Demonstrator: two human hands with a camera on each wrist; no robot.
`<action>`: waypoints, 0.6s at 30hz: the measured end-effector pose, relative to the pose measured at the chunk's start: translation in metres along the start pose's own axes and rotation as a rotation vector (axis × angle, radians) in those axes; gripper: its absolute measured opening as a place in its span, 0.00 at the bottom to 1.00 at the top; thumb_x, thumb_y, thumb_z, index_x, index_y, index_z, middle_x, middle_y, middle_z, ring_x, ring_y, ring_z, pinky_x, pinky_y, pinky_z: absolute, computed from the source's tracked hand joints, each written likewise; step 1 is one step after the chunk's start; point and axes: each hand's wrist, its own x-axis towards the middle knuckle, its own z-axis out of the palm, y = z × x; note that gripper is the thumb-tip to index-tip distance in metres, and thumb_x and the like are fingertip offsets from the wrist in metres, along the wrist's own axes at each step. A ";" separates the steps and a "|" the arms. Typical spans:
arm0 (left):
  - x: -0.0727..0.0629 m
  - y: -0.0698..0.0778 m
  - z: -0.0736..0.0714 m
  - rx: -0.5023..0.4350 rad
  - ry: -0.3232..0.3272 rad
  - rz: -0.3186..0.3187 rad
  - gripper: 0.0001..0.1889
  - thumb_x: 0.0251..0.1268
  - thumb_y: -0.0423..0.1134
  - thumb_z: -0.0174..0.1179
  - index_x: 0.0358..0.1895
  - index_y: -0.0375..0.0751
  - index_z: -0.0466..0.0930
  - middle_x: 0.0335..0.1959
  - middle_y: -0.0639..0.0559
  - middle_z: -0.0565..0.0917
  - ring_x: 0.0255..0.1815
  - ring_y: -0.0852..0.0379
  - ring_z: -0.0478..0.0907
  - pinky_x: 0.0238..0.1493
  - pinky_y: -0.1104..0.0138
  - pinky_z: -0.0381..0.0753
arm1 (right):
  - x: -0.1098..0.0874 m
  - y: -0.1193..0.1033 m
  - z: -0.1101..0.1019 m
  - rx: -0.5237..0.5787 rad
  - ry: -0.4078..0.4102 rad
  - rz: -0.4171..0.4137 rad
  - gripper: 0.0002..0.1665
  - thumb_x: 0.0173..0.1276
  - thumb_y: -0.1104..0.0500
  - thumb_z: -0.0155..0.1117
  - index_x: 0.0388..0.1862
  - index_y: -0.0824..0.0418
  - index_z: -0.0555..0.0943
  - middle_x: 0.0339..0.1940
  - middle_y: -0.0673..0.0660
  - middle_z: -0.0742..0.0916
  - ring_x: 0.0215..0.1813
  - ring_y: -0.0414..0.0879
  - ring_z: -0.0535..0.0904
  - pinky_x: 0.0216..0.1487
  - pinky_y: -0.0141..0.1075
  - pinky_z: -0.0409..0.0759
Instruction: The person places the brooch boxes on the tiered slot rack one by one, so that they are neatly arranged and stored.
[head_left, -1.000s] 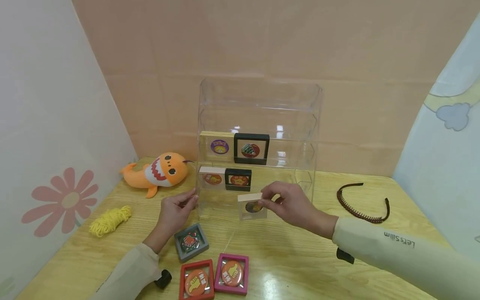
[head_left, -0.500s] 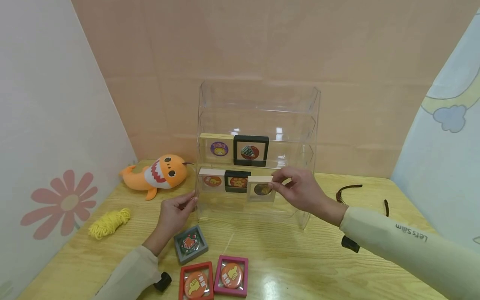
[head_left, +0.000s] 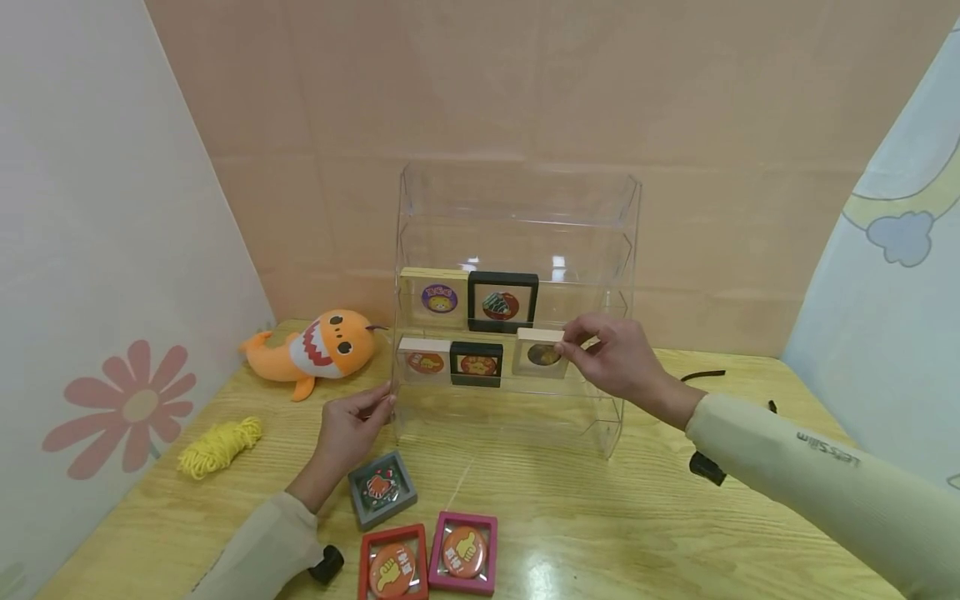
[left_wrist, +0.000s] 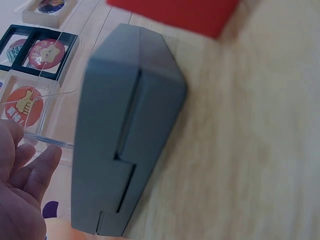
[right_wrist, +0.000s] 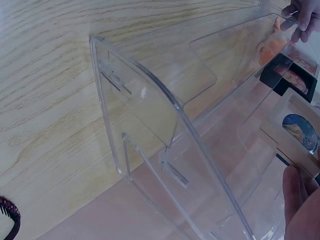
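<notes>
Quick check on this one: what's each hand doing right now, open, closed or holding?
Left hand: closed, holding the clear rack by its left edge.
Right hand: closed, pinching the cream frame by its right side.

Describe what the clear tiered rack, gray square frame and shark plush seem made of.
Clear tiered rack: glossy transparent plastic, probably acrylic; see-through panels carry bright glints.
Gray square frame: likely molded plastic, matte; its sides look smooth, with dark seam lines.
Shark plush: probably stuffed fabric, dull; its body looks rounded and padded.
</notes>
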 end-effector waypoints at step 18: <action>0.000 -0.003 0.000 0.004 0.002 0.028 0.11 0.58 0.19 0.59 0.45 0.18 0.79 0.39 0.30 0.82 0.34 0.41 0.83 0.29 0.70 0.84 | -0.001 -0.003 0.017 -0.063 -0.159 0.138 0.07 0.58 0.65 0.70 0.25 0.57 0.81 0.25 0.47 0.83 0.28 0.39 0.80 0.28 0.28 0.82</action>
